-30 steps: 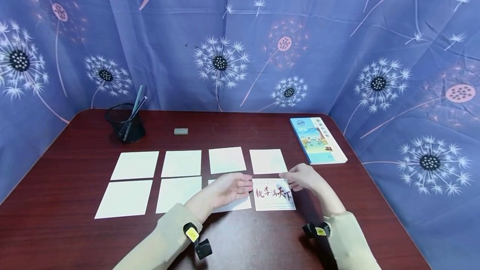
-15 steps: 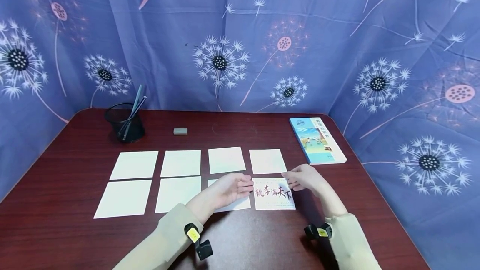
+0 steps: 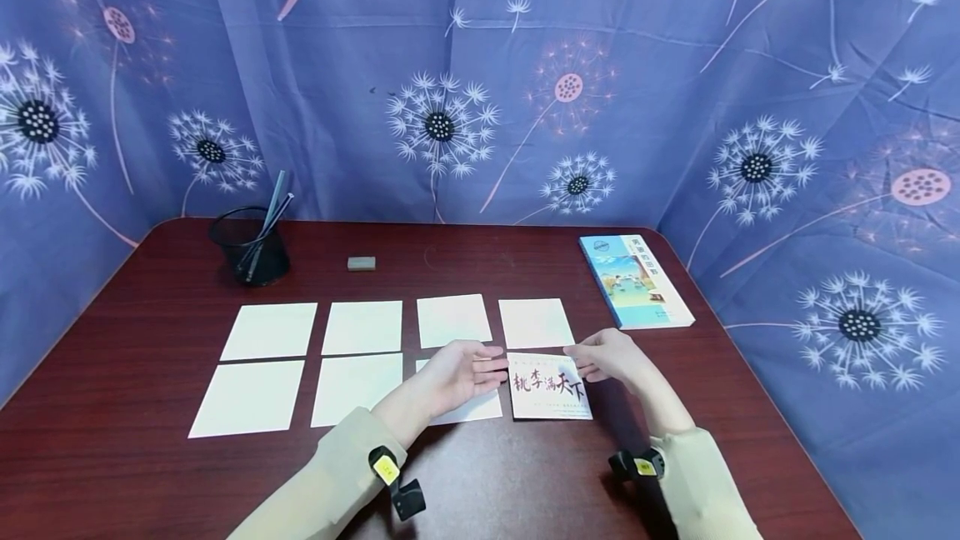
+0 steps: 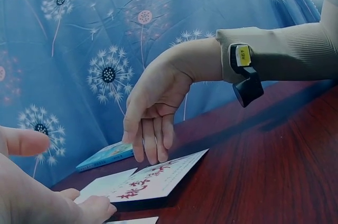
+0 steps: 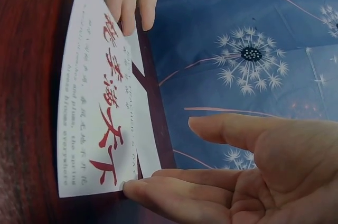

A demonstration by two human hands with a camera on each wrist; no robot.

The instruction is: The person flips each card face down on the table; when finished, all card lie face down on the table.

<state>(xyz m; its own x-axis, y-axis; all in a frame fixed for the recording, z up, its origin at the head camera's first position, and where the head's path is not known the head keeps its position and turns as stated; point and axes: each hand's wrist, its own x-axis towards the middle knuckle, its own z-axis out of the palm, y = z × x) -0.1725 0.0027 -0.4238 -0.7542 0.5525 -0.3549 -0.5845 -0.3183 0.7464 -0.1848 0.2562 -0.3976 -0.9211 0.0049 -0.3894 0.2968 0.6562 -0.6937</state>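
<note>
A white card point(image 3: 551, 407) with red calligraphy lies at the front right of two rows of blank white cards. My left hand point(image 3: 453, 377) has its fingertips at the card's left edge, palm facing right over a neighbouring blank card point(image 3: 472, 411). At the opposite edge is my right hand point(image 3: 611, 357). In the right wrist view, its fingers point(image 5: 174, 195) reach straight to the calligraphy card's corner, thumb well apart. A dark shadow shows beneath the calligraphy card point(image 4: 163, 182) in the left wrist view, where it sits slightly raised and tilted.
Blank cards point(image 3: 363, 327) fill the back row and the front left. A blue-and-white book point(image 3: 637, 282) lies at the back right. Toward the back left stand a black pen holder point(image 3: 262, 261) with pens and a small grey eraser-like block point(image 3: 362, 263). A floral curtain point(image 3: 450, 40) borders the table.
The calligraphy card has risen slightly and shifted a little right, with a shadow now under its front edge. The left hand's fingers spread a bit; the right hand moved slightly right.
</note>
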